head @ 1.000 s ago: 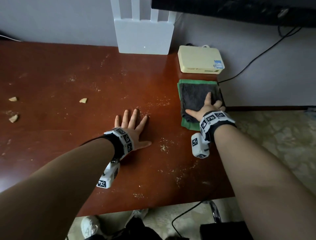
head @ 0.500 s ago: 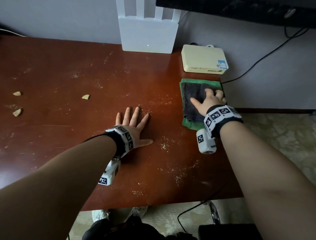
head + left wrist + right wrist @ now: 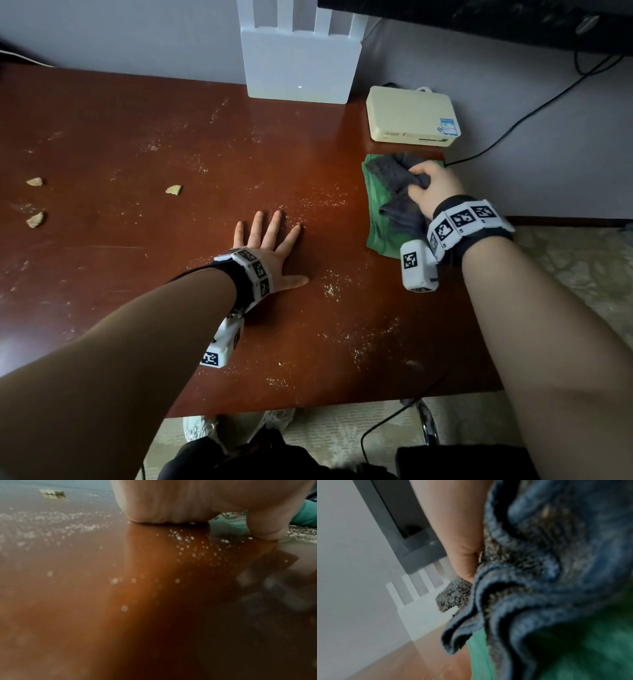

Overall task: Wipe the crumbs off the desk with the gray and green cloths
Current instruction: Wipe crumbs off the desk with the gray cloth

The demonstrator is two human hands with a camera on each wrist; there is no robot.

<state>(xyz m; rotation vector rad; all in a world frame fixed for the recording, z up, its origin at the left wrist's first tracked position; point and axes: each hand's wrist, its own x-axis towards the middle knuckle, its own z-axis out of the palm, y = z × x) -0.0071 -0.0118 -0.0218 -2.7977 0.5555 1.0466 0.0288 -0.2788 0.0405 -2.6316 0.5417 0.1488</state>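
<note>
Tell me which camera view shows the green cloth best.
The head view: the green cloth lies flat on the desk under the gray cloth, which the right hand grips. The right wrist view shows only blurred green patches beneath gray folds. The left wrist view catches a sliver at its right edge.

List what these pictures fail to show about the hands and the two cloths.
- Right hand fingertips: head view, buried in the bunched gray cloth.
- Green cloth: its middle lies hidden under the gray one.
- Left hand fingers: left wrist view, cut off by the top edge.
- Right wrist view: blurred, cloth fills it.
</note>
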